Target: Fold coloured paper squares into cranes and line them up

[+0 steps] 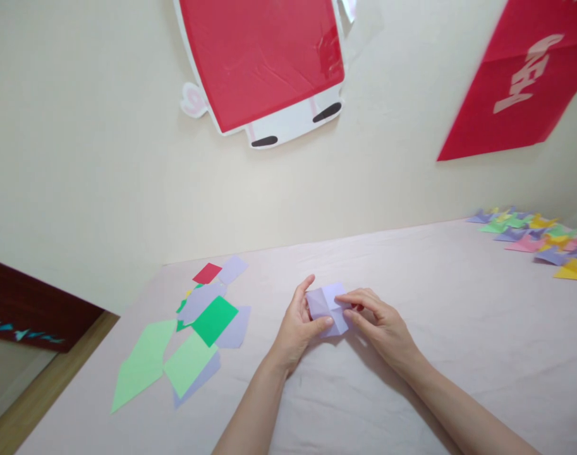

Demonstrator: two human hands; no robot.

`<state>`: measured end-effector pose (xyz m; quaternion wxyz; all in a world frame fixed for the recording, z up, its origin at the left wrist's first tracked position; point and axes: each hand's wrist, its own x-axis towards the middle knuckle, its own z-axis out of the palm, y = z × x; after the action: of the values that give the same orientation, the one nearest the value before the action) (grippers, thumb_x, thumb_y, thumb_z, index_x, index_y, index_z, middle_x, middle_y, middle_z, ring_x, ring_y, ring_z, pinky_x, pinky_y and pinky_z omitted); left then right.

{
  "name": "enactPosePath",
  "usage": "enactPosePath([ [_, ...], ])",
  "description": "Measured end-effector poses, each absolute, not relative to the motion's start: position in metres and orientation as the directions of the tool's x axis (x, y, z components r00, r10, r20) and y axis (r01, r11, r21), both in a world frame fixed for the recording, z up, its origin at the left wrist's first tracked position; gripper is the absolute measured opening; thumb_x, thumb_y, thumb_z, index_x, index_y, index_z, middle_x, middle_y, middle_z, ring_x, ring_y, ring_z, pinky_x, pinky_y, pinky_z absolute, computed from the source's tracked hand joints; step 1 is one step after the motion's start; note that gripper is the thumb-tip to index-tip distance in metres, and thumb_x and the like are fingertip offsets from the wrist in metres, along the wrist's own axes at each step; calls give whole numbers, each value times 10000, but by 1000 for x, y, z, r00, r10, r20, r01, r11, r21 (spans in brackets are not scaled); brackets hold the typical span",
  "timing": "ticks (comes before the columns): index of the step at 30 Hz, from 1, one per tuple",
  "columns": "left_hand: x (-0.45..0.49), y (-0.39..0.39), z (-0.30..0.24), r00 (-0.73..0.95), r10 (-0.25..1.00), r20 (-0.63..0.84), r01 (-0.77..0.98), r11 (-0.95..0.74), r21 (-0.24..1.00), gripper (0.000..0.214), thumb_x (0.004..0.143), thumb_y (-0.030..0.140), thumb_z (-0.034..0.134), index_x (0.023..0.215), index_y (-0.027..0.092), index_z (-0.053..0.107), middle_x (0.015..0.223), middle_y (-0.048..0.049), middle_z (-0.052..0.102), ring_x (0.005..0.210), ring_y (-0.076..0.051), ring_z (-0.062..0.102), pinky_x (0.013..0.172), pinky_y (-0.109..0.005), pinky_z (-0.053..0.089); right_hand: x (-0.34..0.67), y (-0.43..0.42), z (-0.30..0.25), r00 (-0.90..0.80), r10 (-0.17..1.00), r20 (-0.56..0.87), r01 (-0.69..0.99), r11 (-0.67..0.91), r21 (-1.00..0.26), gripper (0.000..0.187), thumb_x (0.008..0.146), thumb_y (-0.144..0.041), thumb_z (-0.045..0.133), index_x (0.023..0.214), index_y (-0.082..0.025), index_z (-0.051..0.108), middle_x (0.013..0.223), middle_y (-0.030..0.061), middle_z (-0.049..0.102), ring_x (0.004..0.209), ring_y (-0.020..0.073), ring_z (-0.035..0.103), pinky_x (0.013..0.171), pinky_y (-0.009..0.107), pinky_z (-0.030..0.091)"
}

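A small lavender sheet of origami paper, creased into quarters, is held up between both hands over the cloth-covered surface. My left hand grips its left side, the thumb lying on the face and the other fingers mostly hidden behind. On the right edge, my right hand pinches the paper with thumb and index finger. Off to the left lie loose paper squares, among them a dark green square, a light green square and a red square.
Several folded paper pieces in purple, green, yellow and pink stand in rows at the far right. The pale cloth meets a wall at the back. A red poster and a red cartoon cutout hang there.
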<state>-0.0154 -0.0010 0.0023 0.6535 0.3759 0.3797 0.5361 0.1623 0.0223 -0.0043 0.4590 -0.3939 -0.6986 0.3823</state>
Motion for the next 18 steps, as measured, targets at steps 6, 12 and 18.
enactPosePath([
  [6,-16,-3,-2,107,988,-115,-366,147,919,793,622,270,875,1341,239,542,1269,-95,591,1089,-241,597,919,-335,498,161,22,-7,-234,910,343,247,397,-884,162,884,-288,593,984,-249,715,907,45,668,861,209,589,769,329,476],
  [12,-13,-5,-3,16,999,-36,-241,39,970,424,671,236,829,1082,235,724,1383,-66,499,1244,-260,491,974,-316,465,160,21,-5,-201,882,427,317,470,-824,192,906,-353,579,873,-274,751,850,43,582,870,217,572,777,341,468],
  [18,-7,-6,-5,-90,996,-26,-262,1,965,291,718,274,802,996,221,731,1413,-55,473,1221,-248,512,928,-292,469,158,19,-3,-263,874,408,255,471,-845,171,914,-317,582,880,-246,734,884,45,626,790,182,601,655,282,479],
])
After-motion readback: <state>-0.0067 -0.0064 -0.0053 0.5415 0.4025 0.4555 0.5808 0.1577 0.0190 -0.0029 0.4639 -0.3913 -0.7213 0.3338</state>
